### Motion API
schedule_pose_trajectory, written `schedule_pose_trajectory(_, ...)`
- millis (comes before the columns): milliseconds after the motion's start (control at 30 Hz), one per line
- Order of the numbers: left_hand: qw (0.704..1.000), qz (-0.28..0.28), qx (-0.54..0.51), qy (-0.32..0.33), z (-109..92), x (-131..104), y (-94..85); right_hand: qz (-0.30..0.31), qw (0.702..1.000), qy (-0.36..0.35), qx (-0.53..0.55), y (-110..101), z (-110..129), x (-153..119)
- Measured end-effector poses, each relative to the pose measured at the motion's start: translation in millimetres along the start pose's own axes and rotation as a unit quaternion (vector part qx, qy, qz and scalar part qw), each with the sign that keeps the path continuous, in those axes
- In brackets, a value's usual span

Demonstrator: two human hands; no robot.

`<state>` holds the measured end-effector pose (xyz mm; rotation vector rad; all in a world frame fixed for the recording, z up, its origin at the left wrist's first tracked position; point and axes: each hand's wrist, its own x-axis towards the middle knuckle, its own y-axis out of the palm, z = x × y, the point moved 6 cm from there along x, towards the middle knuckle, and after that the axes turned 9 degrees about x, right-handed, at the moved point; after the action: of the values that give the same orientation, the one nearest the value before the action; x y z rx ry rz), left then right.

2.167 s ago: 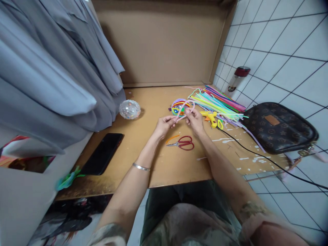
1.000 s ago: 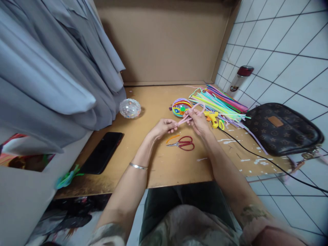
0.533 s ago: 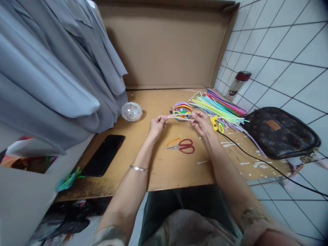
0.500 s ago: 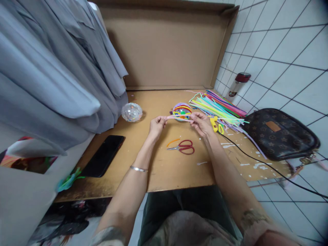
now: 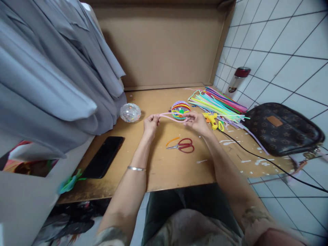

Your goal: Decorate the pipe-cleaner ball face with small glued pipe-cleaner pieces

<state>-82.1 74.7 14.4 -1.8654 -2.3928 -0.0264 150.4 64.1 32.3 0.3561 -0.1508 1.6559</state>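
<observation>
A pink pipe cleaner [image 5: 172, 118], bent into a narrow loop, is stretched between my hands above the table. My left hand [image 5: 151, 123] pinches its left end, fingers closed. At the other end, my right hand [image 5: 196, 122] grips the strand between thumb and fingers. Just behind the loop stands a clear ball wrapped in colourful strips [image 5: 180, 106], partly covered by the pipe cleaner. Red-handled scissors [image 5: 185, 146] lie on the table below my hands, beside a short orange piece [image 5: 172, 140]. A yellow glue gun [image 5: 211, 120] rests right of my right hand.
A clear speckled ball [image 5: 130, 112] sits at left, with a black phone [image 5: 104, 157] nearer me. Many coloured pipe cleaners [image 5: 217, 102] lie back right, near a red-lidded bottle [image 5: 238, 80] and a brown bag [image 5: 284, 130]. The glue gun's black cord [image 5: 256, 155] crosses the right side.
The pink pipe cleaner's two strands have spread into a wider loop. My left hand has moved slightly left, and the right hand's fingers have shifted on the bend. The view has tilted a little.
</observation>
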Motion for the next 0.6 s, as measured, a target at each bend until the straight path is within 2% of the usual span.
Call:
schedule_pose_trajectory(167, 1.000, 0.002, 0.000, 0.005, 1, 1, -0.3, 0.005, 0.998, -0.032, -0.050, 0, 4, 0)
schedule_pose_trajectory(433, 0.999, -0.023, -0.007, 0.024, 8, 12, -8.5, 0.045, 0.997, 0.007, -0.056, 6, -1, -4)
schedule_pose_trajectory(600, 0.999, -0.026, 0.014, 0.046, 9, 16, -16.7, 0.025, 0.995, 0.021, -0.098, 11, -11, -4)
